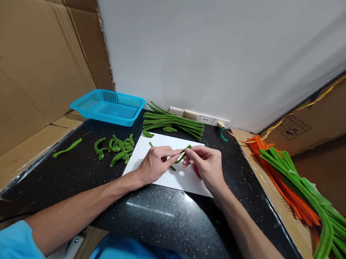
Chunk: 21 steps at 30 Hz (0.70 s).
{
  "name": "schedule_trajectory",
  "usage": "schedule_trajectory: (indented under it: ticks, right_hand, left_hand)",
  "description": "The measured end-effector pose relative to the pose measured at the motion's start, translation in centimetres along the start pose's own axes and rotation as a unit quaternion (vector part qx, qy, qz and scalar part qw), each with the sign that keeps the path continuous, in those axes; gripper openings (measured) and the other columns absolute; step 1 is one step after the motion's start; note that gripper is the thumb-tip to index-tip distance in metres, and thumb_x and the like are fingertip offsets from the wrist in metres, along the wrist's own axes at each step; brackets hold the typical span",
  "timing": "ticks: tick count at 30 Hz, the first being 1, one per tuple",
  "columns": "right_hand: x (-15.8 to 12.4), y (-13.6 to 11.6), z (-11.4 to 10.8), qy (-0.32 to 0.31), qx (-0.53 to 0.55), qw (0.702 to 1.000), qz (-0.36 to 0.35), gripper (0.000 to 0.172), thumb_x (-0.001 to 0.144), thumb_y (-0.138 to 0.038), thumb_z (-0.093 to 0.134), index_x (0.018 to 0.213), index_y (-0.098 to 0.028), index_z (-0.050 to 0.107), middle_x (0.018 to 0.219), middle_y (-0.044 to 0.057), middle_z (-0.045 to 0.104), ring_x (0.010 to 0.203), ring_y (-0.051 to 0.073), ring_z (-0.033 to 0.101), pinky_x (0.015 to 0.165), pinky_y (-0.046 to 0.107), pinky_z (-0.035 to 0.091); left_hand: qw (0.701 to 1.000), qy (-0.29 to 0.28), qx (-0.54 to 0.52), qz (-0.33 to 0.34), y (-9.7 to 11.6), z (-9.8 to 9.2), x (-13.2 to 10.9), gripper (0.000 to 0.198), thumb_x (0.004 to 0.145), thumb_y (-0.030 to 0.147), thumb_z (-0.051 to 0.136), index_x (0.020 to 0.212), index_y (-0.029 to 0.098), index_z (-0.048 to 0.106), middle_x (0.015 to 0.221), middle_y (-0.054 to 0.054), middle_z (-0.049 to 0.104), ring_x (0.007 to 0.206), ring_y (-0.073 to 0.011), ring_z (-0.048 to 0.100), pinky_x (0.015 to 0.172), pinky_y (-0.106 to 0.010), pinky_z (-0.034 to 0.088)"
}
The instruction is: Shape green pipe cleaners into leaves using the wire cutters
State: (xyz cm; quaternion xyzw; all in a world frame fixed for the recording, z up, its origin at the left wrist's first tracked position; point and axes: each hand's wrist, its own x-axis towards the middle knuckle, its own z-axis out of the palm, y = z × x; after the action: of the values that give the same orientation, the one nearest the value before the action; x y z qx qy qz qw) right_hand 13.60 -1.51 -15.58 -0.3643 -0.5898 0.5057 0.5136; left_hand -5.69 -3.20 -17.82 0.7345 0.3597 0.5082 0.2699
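A short, bent green pipe cleaner point(183, 156) is pinched between the fingertips of both hands, over a white sheet point(176, 181). My left hand point(158, 161) grips it from the left, fingers closed. From the right, my right hand point(206, 162) holds its other side between thumb and fingers. Part of another green stem point(172, 168) shows on the sheet below my left hand. Something red point(196, 170) lies partly hidden under my right hand. Left of the sheet is a pile of looped green pipe cleaner pieces point(120, 147).
Behind the sheet lies a bundle of straight green pipe cleaners point(175, 122), near wall sockets point(206, 120). A blue perforated basket point(108, 119) stands at back left. Orange stems point(297, 204) and long green stems point(306, 193) lie on cardboard at right. A flat green strip point(68, 148) lies far left.
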Motion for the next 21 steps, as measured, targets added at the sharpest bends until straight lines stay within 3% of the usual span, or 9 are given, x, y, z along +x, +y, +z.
schedule_trajectory:
  ticks: [21]
  right_hand:
    - [-0.14,0.02,0.10,0.014,-0.042,0.998,-0.033,0.023,0.082,-0.041,0.088,0.079,-0.019,0.082,0.066,0.004,0.075,0.050,0.016,0.068,0.054,0.030,0.063]
  left_hand:
    - [0.999,-0.006,0.032,-0.016,-0.26,-0.10,0.08,0.026,0.097,0.016,0.063,0.111,0.013,0.085,0.081,-0.006,0.073,0.065,-0.0129,0.055,0.058,-0.026,0.041]
